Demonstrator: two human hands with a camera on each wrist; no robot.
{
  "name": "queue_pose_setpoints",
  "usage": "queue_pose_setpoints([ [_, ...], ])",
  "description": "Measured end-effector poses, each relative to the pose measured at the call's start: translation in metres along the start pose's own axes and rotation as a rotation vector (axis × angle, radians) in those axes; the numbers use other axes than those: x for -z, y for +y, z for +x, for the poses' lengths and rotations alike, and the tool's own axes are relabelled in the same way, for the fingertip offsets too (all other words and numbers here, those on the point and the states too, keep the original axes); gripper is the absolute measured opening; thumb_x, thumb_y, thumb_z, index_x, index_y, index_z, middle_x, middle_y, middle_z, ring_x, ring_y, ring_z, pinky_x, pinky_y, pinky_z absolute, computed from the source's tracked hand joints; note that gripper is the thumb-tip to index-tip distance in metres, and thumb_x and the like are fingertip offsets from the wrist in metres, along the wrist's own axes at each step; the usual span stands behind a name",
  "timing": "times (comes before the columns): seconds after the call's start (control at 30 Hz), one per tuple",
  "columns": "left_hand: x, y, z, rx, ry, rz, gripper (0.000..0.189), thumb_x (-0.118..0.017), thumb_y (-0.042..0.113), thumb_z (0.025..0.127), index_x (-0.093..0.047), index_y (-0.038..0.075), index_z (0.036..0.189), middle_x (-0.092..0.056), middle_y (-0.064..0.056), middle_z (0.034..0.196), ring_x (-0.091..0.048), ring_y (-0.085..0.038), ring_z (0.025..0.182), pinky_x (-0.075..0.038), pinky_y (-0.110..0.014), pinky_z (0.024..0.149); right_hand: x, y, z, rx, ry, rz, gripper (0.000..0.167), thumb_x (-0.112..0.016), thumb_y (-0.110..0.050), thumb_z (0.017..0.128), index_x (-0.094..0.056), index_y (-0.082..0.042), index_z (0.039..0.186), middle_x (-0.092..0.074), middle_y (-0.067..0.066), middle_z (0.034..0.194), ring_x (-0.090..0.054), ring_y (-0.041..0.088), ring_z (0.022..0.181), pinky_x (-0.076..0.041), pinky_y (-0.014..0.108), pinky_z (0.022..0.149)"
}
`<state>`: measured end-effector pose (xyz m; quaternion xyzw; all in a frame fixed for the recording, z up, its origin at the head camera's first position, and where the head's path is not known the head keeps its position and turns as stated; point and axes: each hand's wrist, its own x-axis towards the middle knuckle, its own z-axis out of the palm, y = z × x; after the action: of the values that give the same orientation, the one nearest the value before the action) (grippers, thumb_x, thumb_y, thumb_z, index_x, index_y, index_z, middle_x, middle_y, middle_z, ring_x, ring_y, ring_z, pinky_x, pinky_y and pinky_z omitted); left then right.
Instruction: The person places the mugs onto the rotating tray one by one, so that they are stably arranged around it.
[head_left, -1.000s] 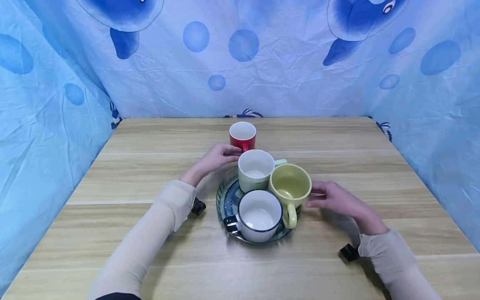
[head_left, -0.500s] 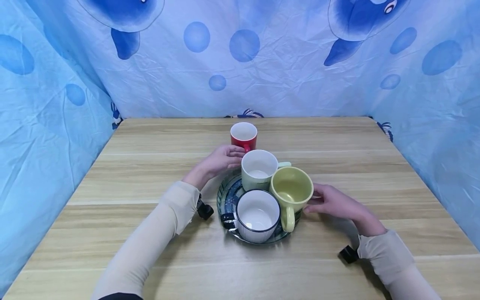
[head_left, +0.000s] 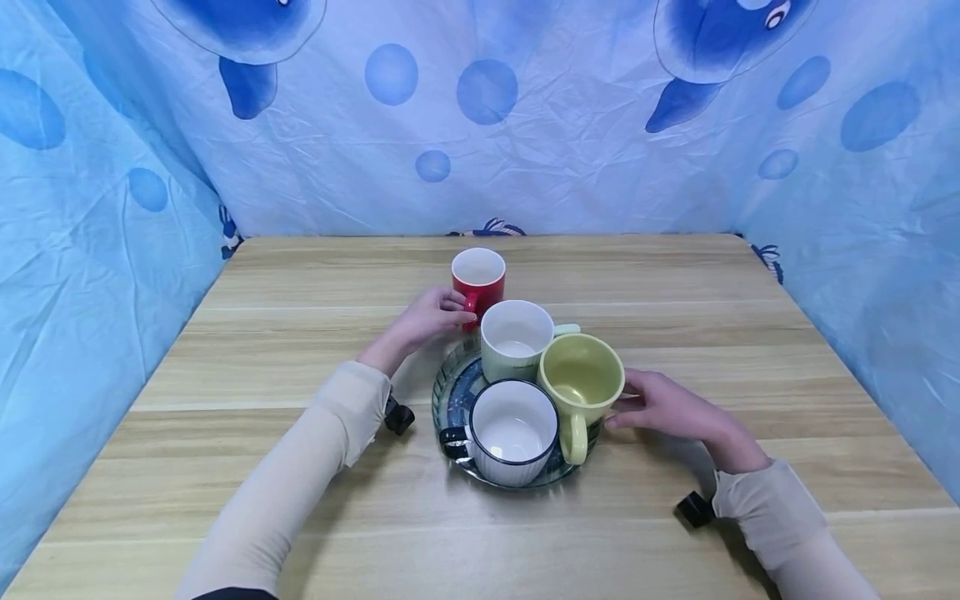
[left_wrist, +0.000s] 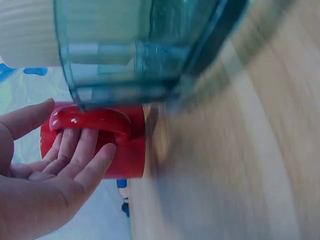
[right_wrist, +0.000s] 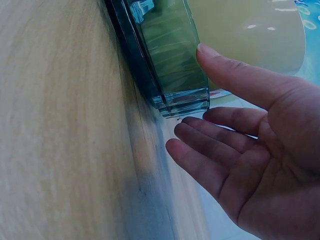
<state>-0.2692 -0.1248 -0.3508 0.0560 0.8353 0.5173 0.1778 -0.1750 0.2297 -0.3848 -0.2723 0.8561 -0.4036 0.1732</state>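
My left hand is at the red mug behind the dish. In the left wrist view its fingers reach through the mug's red handle, with the thumb beside the handle. A round bluish glass dish bears a pale green mug, a yellow mug and a white mug with dark rim. My right hand lies beside the yellow mug, fingers loosely extended. In the right wrist view its thumb tip is right at the dish's glass rim.
The dish stands mid-table on a light wooden tabletop. A blue curtain with bubble and whale-like prints hangs behind the table and at both sides. The crowded mugs touch or overlap one another in the head view.
The red mug has come nearer and slightly left, its handle turning toward my left hand, whose thumb now overlaps the handle. The right hand has barely moved.
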Motion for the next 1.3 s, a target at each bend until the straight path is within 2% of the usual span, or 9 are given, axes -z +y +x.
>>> queue_pose_setpoints([
  [0.17, 0.007, -0.003, -0.001, -0.016, 0.097, 0.092, 0.034, -0.065, 0.01, 0.091, -0.053, -0.005, 0.12, -0.06, -0.022, 0.115, -0.057, -0.028, 0.103, -0.055, -0.038, 0.094, 0.0, 0.0, 0.0, -0.007, -0.002, 0.004, 0.059, -0.076, -0.019, 0.082, -0.052, 0.008, 0.128, -0.06, 0.026, 0.127, -0.059, 0.041, 0.118, -0.052, 0.041, 0.099],
  [0.27, 0.011, -0.006, -0.001, -0.042, 0.128, 0.119, 0.031, -0.063, 0.007, 0.092, -0.053, -0.006, 0.118, -0.06, -0.021, 0.108, -0.056, -0.026, 0.097, -0.056, -0.033, 0.087, -0.001, 0.0, 0.0, -0.01, 0.002, -0.002, 0.059, -0.076, -0.019, 0.082, -0.052, 0.008, 0.128, -0.061, 0.026, 0.127, -0.059, 0.041, 0.118, -0.052, 0.042, 0.099],
  [0.37, 0.014, -0.008, -0.001, -0.044, 0.147, 0.121, 0.03, -0.062, 0.006, 0.092, -0.054, -0.005, 0.119, -0.06, -0.019, 0.106, -0.056, -0.025, 0.097, -0.054, -0.03, 0.086, 0.0, 0.0, -0.002, -0.021, 0.0, -0.003, 0.059, -0.076, -0.02, 0.083, -0.052, 0.008, 0.128, -0.061, 0.026, 0.127, -0.059, 0.041, 0.118, -0.052, 0.042, 0.099],
  [0.53, 0.016, -0.011, -0.002, -0.057, 0.195, 0.106, 0.034, -0.066, 0.006, 0.089, -0.054, -0.003, 0.12, -0.06, -0.022, 0.114, -0.058, -0.032, 0.107, -0.054, -0.04, 0.095, 0.0, 0.0, -0.003, -0.028, -0.007, 0.0, 0.057, -0.075, -0.02, 0.083, -0.052, 0.008, 0.127, -0.061, 0.026, 0.126, -0.06, 0.04, 0.117, -0.052, 0.043, 0.098],
  [0.63, 0.015, -0.012, -0.004, -0.078, 0.214, 0.138, 0.035, -0.069, 0.005, 0.087, -0.054, -0.001, 0.119, -0.061, -0.022, 0.118, -0.059, -0.035, 0.112, -0.053, -0.044, 0.099, 0.0, 0.002, -0.002, -0.017, -0.011, 0.008, 0.055, -0.075, -0.021, 0.084, -0.053, 0.007, 0.126, -0.063, 0.024, 0.124, -0.062, 0.035, 0.116, -0.053, 0.041, 0.098],
  [0.8, 0.011, -0.015, -0.005, -0.098, 0.259, 0.169, 0.033, -0.066, 0.003, 0.089, -0.059, 0.002, 0.121, -0.064, -0.02, 0.119, -0.063, -0.034, 0.109, -0.058, -0.042, 0.09, 0.0, 0.002, 0.0, -0.012, -0.017, -0.002, 0.052, -0.075, -0.023, 0.084, -0.055, 0.004, 0.125, -0.065, 0.02, 0.122, -0.064, 0.028, 0.115, -0.053, 0.039, 0.098],
  [0.9, 0.01, -0.018, -0.004, -0.097, 0.311, 0.145, 0.035, -0.064, 0.002, 0.09, -0.061, 0.003, 0.125, -0.065, -0.021, 0.12, -0.064, -0.034, 0.11, -0.059, -0.04, 0.089, 0.0, 0.001, 0.0, -0.014, -0.017, -0.005, 0.053, -0.075, -0.023, 0.084, -0.055, 0.004, 0.125, -0.065, 0.02, 0.123, -0.063, 0.029, 0.116, -0.053, 0.04, 0.099],
  [1.07, 0.01, -0.022, -0.003, -0.097, 0.378, 0.055, 0.035, -0.063, -0.002, 0.09, -0.062, -0.001, 0.125, -0.063, -0.022, 0.126, -0.062, -0.035, 0.117, -0.056, -0.042, 0.096, 0.0, 0.0, 0.0, -0.018, -0.02, 0.008, 0.054, -0.075, -0.023, 0.084, -0.054, 0.005, 0.126, -0.064, 0.021, 0.124, -0.062, 0.03, 0.118, -0.051, 0.041, 0.1],
  [1.3, 0.012, -0.023, -0.005, -0.073, 0.405, -0.017, 0.032, -0.064, 0.004, 0.091, -0.063, -0.001, 0.123, -0.065, -0.023, 0.124, -0.063, -0.032, 0.116, -0.056, -0.038, 0.091, -0.001, 0.0, 0.0, -0.009, -0.037, 0.026, 0.056, -0.075, -0.023, 0.084, -0.053, 0.006, 0.127, -0.063, 0.023, 0.125, -0.061, 0.036, 0.118, -0.053, 0.04, 0.098],
])
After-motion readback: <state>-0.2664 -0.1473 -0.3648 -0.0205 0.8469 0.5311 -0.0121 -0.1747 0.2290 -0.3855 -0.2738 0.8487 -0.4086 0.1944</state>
